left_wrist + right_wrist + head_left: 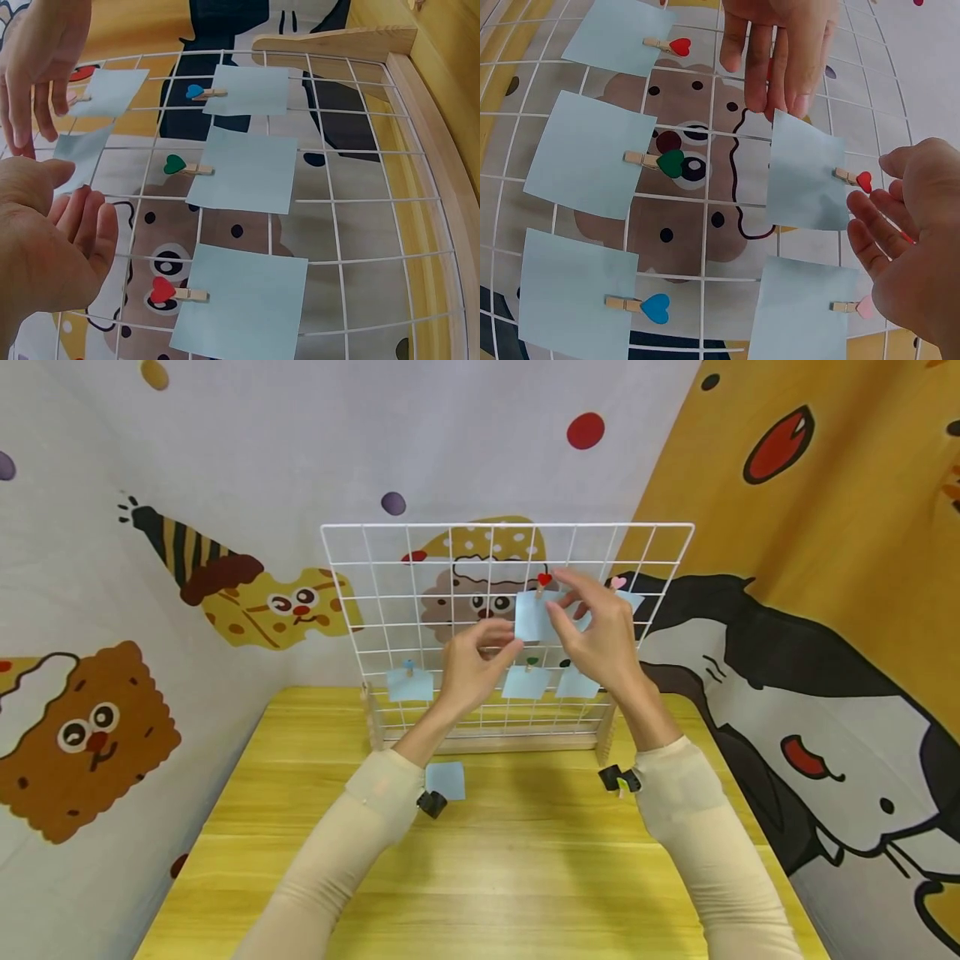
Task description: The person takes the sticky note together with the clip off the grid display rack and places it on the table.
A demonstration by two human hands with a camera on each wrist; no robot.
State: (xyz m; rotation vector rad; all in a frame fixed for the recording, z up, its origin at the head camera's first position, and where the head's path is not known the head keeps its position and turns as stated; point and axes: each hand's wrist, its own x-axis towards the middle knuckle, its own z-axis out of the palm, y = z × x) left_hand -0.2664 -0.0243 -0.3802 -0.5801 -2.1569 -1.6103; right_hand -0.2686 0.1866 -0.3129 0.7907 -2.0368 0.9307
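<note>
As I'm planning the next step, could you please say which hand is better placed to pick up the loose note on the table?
Probably the left hand: the loose note shows beside the left cuff, while the right hand is farther across, near the upper red heart clip.

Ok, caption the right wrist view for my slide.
Left hand and right hand beside a heart-clipped blue note on a white grid.

- Grid (510, 524) at the centre of the frame, on the table (495, 877), before the cloth (487, 435)
- Three lower notes (526, 682) on the grid, two upper notes (529, 618) right of its centre
- Loose note (447, 780) on the table, before the grid
- Left hand (474, 667) before the grid, right hand (602, 631) farther right
</note>
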